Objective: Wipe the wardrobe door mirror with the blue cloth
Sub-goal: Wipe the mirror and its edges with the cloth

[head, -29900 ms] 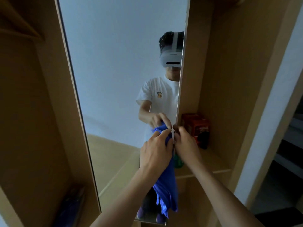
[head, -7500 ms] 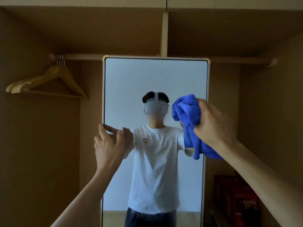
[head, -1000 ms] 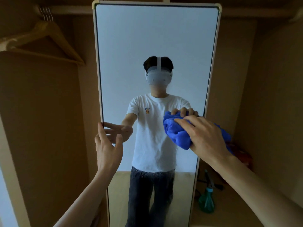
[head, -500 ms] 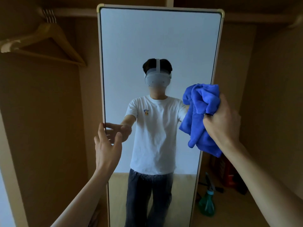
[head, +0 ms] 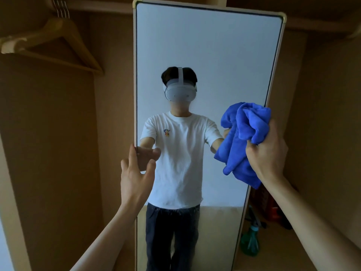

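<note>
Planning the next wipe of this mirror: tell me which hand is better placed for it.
Right. The right hand grips the bunched blue cloth by the right edge of the mirror. The left hand holds nothing; its open fingers rest at the left edge, probably steadying it.

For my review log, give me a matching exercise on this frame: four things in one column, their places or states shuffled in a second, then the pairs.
Things:
1. cloth
2. left hand
3. hanger
4. spray bottle

Places or states:
A. hangs on the rail, upper left
B. bunched in the right hand
C. stands on the shelf, low, right of the mirror
D. fingers straight, at the mirror's left edge

Pairs: 1-B, 2-D, 3-A, 4-C
</note>
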A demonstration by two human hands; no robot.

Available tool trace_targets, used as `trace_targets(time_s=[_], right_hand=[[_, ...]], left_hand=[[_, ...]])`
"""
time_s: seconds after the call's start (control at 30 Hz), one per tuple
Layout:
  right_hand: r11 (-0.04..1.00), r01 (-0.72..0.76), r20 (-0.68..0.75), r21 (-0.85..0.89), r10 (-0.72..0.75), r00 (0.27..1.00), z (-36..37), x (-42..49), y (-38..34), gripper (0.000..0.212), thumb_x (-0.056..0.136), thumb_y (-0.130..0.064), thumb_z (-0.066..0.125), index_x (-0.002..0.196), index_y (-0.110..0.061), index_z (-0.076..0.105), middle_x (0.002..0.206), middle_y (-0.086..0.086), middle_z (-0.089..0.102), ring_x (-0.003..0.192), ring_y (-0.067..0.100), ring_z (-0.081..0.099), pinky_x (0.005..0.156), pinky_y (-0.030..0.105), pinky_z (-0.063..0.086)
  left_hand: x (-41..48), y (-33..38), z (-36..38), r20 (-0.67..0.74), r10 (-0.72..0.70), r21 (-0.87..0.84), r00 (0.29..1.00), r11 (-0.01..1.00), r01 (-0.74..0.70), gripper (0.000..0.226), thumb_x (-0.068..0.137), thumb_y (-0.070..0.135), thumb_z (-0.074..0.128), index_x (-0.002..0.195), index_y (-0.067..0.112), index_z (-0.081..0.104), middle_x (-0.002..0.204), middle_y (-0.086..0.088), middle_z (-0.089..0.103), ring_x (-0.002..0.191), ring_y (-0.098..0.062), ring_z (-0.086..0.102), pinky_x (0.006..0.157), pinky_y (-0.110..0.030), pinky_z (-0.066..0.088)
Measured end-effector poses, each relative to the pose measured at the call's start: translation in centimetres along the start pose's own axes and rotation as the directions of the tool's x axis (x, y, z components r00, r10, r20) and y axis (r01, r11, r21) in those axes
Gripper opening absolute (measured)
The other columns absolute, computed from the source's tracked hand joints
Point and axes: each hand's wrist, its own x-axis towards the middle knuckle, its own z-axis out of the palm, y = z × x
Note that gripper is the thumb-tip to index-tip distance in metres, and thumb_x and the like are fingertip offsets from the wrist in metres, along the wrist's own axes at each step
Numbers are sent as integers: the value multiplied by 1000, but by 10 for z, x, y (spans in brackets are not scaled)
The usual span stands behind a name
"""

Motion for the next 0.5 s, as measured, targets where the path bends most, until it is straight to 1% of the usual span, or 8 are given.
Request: trace_targets(time_s=[0.07,0.1,0.17,0.2,0.27,0.3,0.43,0.5], right_hand=[[999,25,56,44,-27,998,6,-4,-13,44,86,-8,66,126,-19,49,98,-2,60,81,21,57,72,35,40],[995,43,91,88,-51,995,10,-6,-23,38,89,-15,64,123,-24,50,102,-5,62,85,20,61,71,34,42],[989,56,145,136,-76,987,21,-10,-46,20,96,-42,53,116,-38,51,100,-15,64,87,5,64,68,24,47],[989,63,142,130,-82,986,27,-12,-57,20,96,-50,48,114,-41,51,97,-16,62,86,-2,62,65,19,45],[991,57,118,119,-71,990,37,-21,-75,22,93,-48,48,114,-42,49,96,-18,58,84,-12,56,62,12,37],[991,53,120,126,-68,991,41,-25,-83,24,92,-45,51,116,-42,49,97,-18,57,82,-11,56,61,11,35],[986,57,214,159,-91,973,56,-39,-109,34,90,-28,57,122,-40,50,106,-13,58,83,7,60,63,19,42],[988,87,253,127,-117,960,64,-45,-121,39,87,-21,59,123,-33,51,108,-10,57,88,15,60,66,27,46]], left_hand=[[1,-1,-4,25,2,-21,1000,1000,-2,70,99,38,53,160,43,16,123,8,38,100,-12,51,81,-33,43],[1,-2,-7,40,4,-27,999,1000,-3,70,99,37,53,159,43,18,122,9,39,98,-10,52,81,-31,43],[3,-3,-12,75,5,-44,997,999,-2,65,99,35,53,156,44,24,124,9,42,94,-1,54,80,-30,44],[4,-4,-15,94,5,-55,996,998,1,62,99,35,52,155,45,27,125,9,44,95,1,54,81,-31,44],[4,-6,-19,133,-9,-90,991,996,21,61,100,36,48,156,47,26,128,12,43,104,-4,53,87,-33,43],[5,-6,-22,155,-15,-108,988,994,32,61,99,38,45,156,48,26,129,13,43,109,-8,51,90,-34,41],[8,-4,-33,228,7,-155,974,987,29,50,93,34,38,138,56,44,126,16,52,112,-1,54,89,-32,41],[9,-4,-37,254,31,-177,967,984,15,53,94,31,35,141,52,46,131,15,55,119,-4,55,97,-33,43]])
